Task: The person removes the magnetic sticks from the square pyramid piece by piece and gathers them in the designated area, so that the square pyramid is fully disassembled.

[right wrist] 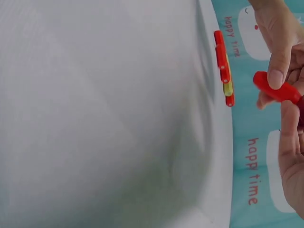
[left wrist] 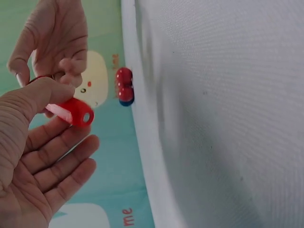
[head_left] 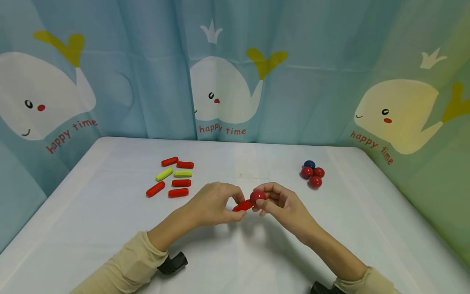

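Note:
My left hand (head_left: 213,205) pinches a short red plastic stick (head_left: 242,206) between thumb and fingers, above the white table. My right hand (head_left: 288,208) grips a glossy red ball (head_left: 258,197) between thumb and fingertips. Stick and ball meet end to end in front of me; whether they are joined, I cannot tell. In the left wrist view the red stick (left wrist: 71,113) shows a round hole in its end, and the ball is mostly hidden. The right wrist view has the stick (right wrist: 275,88) slanting towards the ball, which is cut off by the frame's edge.
Several red sticks (head_left: 181,182) and two yellow-green sticks (head_left: 182,173) lie at the left on the white table (head_left: 235,261). At the right, three red balls (head_left: 315,182) cluster with one blue ball (head_left: 309,164). Behind hangs a blue curtain (head_left: 158,81) printed with whales.

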`<move>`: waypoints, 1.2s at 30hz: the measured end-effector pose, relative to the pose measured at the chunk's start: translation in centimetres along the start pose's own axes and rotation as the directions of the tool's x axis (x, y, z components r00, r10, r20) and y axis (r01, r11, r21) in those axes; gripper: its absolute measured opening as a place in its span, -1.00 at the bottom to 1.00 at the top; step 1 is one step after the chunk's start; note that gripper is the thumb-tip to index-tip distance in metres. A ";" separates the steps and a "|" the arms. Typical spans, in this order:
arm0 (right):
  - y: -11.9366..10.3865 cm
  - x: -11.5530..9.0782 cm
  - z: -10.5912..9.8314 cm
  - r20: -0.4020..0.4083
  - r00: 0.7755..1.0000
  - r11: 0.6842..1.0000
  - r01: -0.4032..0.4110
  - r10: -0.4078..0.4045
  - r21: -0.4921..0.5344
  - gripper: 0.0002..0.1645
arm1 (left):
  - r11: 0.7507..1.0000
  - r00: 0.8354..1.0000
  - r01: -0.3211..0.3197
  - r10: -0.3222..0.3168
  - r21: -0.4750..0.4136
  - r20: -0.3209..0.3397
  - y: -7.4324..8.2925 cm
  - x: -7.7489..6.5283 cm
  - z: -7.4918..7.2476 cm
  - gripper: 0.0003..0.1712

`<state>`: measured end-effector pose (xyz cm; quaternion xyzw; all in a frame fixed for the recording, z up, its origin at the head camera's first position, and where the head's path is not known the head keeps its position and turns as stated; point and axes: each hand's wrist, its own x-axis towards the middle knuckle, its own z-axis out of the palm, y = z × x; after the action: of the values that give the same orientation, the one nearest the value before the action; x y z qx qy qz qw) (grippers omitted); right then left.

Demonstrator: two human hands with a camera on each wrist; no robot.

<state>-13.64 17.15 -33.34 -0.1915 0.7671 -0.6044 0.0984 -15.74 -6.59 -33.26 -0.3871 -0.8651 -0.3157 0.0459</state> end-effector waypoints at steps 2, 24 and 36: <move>0.2 0.0 -0.2 0.014 1.000 0.999 0.019 -0.019 -0.033 -0.65 | 1.000 1.000 -0.012 0.012 0.016 -0.016 0.0 0.0 -0.1 -0.83; 1.0 -0.3 -0.6 -0.012 0.972 0.867 0.202 -0.233 -0.455 -0.61 | 0.995 0.996 -0.054 0.060 0.085 -0.064 -0.1 0.1 -0.2 -0.87; 0.9 -0.3 -0.7 -0.012 0.970 0.846 0.208 -0.245 -0.491 -0.60 | 0.996 0.996 -0.061 0.065 0.062 -0.060 -0.2 0.1 -0.3 -0.85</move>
<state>-13.78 18.03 -34.02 -0.2766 0.8693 -0.4062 -0.0531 -16.00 -6.75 -33.08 -0.4026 -0.8597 -0.2999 0.0944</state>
